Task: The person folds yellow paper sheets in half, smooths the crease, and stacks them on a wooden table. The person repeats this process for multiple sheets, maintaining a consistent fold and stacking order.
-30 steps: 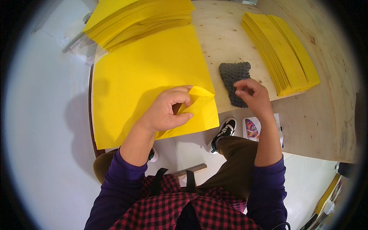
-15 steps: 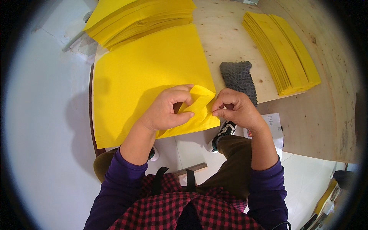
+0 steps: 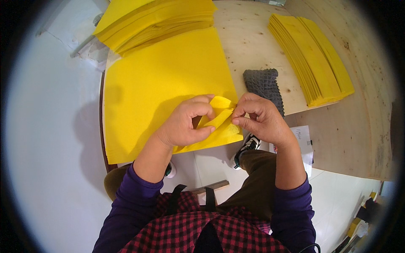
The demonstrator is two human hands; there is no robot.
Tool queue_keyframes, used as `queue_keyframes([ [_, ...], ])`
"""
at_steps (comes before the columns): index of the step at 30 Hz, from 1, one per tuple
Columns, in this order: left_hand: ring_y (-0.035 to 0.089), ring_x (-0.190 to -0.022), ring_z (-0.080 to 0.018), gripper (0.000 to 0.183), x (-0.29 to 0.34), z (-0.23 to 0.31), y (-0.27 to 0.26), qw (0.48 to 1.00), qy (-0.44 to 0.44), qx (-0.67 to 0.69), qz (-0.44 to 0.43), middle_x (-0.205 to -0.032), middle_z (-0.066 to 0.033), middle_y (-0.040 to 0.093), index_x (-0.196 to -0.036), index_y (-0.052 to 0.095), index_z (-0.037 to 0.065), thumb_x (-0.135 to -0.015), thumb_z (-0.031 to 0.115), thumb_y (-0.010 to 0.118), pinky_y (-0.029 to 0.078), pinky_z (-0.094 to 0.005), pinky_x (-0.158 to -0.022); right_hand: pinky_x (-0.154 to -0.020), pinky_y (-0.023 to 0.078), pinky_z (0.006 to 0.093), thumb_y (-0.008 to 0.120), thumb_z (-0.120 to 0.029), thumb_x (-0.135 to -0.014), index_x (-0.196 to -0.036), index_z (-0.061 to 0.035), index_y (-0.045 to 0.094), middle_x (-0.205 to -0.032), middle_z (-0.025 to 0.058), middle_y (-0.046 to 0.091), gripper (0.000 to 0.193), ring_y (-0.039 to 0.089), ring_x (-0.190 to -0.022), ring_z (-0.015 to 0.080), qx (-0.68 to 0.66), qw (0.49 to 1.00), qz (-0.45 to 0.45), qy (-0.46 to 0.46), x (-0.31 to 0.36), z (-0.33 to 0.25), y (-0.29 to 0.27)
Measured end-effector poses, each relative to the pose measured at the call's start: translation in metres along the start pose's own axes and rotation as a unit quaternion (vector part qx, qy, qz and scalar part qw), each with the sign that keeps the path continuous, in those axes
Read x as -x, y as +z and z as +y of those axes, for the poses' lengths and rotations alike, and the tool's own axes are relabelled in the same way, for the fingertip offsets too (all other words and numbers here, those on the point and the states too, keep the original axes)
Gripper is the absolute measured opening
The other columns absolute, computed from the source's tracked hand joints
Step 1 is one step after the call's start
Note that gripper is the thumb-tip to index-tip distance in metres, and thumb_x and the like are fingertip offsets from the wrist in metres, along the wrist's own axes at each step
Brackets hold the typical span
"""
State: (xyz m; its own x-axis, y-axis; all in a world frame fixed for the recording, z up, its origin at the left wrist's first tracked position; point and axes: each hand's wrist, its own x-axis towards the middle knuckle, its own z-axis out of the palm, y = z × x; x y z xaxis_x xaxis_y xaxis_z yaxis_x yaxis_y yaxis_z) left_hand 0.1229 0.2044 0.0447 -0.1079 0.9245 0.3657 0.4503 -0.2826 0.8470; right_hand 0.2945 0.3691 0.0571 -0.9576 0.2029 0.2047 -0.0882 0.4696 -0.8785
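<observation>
Head: left hand (image 3: pixel 206 122) clasps, right hand (image 3: pixel 236 116) seemingly pinches yellow sheet (image 3: pixel 221 131) near grey cloth (image 3: pixel 262 83).

There is writing on one thing: a flat white paper sheet (image 3: pixel 304 147). The sheet is just past the front edge of the pale wooden worktop (image 3: pixel 249 46), on the right part of that edge. The writing is a short row of thin, dark marks (image 3: pixel 298 134) near the top of the sheet. The row runs sideways, down toward the person. It looks written by hand, but it is too small to read surely. The right arm (image 3: pixel 290 164) hides part of the sheet.
</observation>
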Motion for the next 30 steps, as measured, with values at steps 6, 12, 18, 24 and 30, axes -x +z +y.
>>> queue_keyframes([
  [6, 0.056, -0.082, -0.0312, 0.030, 0.002, -0.002, -0.001, 0.998, 0.030, -0.042, -0.022, -0.080, -0.0101, 0.055, -0.086, 0.056, 0.007, -0.064, 0.009, 0.075, 0.037, -0.0442, -0.106, -0.060, 0.039, 0.0234, 0.073, -0.009, -0.082, -0.082, -0.0042, 0.065, -0.079, 0.0001, 0.053, 0.010, 0.048, -0.071, 0.0099, 0.000, 1.000, 0.015, 0.001, -0.003, -0.004, 0.001],
  [12, 0.054, -0.107, -0.0277, 0.058, 0.012, 0.003, 0.009, 0.999, -0.024, -0.023, 0.020, -0.116, -0.0115, 0.055, -0.116, 0.052, 0.008, -0.065, 0.010, 0.078, 0.041, -0.0369, -0.097, -0.066, 0.046, 0.0313, 0.071, -0.005, -0.078, -0.080, -0.0009, 0.062, -0.075, 0.0088, 0.058, 0.009, 0.057, -0.072, 0.0222, -0.008, 0.999, 0.041, 0.032, -0.004, -0.011, 0.003],
  [18, 0.054, -0.105, -0.0227, 0.062, 0.009, 0.003, 0.011, 0.997, -0.065, 0.026, 0.019, -0.117, -0.0097, 0.055, -0.127, 0.050, 0.007, -0.069, -0.003, 0.068, 0.043, -0.0324, -0.093, -0.063, 0.039, 0.0224, 0.074, -0.006, -0.077, -0.093, -0.0055, 0.066, -0.089, 0.0012, 0.055, 0.018, 0.046, -0.072, 0.0097, -0.019, 0.998, 0.052, 0.028, 0.000, -0.009, -0.006],
  [24, 0.055, -0.098, -0.0190, 0.073, 0.007, 0.005, 0.010, 0.996, -0.052, 0.069, 0.017, -0.104, -0.0064, 0.055, -0.136, 0.044, 0.006, -0.068, -0.004, 0.067, 0.042, -0.0318, -0.094, -0.085, 0.045, 0.0316, 0.077, -0.001, -0.063, -0.102, -0.0068, 0.065, -0.107, 0.0055, 0.060, 0.041, 0.054, -0.094, 0.0216, 0.069, 0.992, 0.105, -0.023, 0.001, -0.003, -0.002],
  [30, 0.054, -0.096, -0.0200, 0.082, 0.006, 0.008, 0.009, 0.999, -0.020, 0.016, 0.022, -0.097, -0.0052, 0.052, -0.142, 0.037, 0.007, -0.067, -0.003, 0.068, 0.040, -0.0325, -0.096, -0.093, 0.044, 0.0378, 0.077, 0.003, -0.057, -0.102, -0.0067, 0.065, -0.104, 0.0087, 0.064, 0.048, 0.055, -0.104, 0.0293, 0.124, 0.986, 0.064, -0.096, -0.010, -0.002, 0.006],
])
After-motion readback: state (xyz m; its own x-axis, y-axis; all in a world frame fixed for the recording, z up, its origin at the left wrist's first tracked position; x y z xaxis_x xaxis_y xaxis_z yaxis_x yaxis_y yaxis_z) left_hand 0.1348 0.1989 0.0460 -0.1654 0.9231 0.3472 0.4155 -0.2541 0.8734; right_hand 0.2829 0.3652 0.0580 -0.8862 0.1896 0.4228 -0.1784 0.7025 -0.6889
